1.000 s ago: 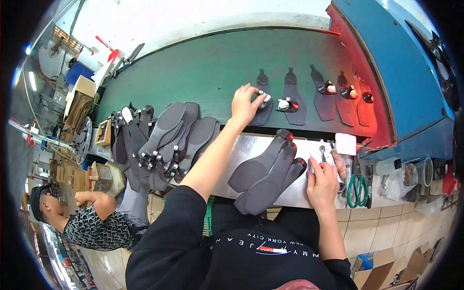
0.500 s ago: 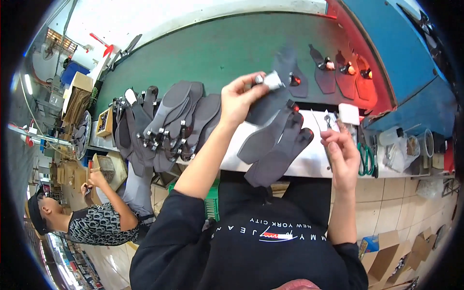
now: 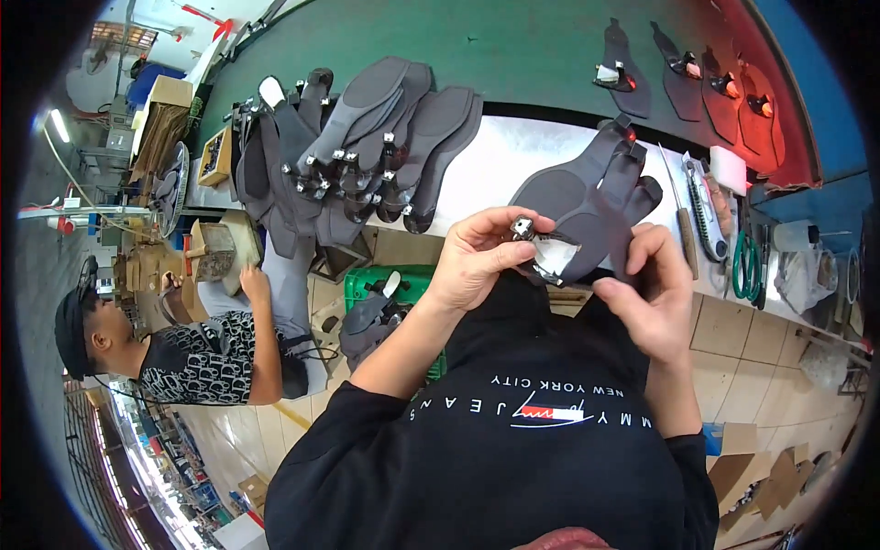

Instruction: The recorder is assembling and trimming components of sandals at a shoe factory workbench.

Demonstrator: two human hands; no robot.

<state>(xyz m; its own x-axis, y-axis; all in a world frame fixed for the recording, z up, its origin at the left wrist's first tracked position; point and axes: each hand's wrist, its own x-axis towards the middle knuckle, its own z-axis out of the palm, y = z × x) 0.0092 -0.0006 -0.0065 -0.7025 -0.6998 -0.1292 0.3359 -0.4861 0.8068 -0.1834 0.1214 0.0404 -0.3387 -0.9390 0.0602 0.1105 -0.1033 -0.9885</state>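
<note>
My left hand (image 3: 490,257) pinches a black sandal strap (image 3: 547,275) with a shiny square fitting and a white patch, held in front of my body. Right behind the strap is a dark grey sandal sole (image 3: 587,240); whether the two are joined, I cannot make out. My right hand (image 3: 655,293) is beside that sole's right edge, its fingers curled with a gap between thumb and forefinger. Nothing shows in that gap. Beyond both hands, more grey sandal soles (image 3: 559,183) overlap on the bench edge, their black straps toward the right.
Several sandals (image 3: 632,92) lie on the green belt (image 3: 513,55), some under red light. A heap of soles (image 3: 367,119) is at left. An awl (image 3: 686,234), a utility knife (image 3: 704,215) and green-handled scissors (image 3: 750,266) lie at right. A green crate (image 3: 362,284) stands below; a co-worker (image 3: 202,357) sits left.
My left hand has come back from over the belt toward my body with the strap. My right hand has moved away from the tools toward it. The view has shifted.
</note>
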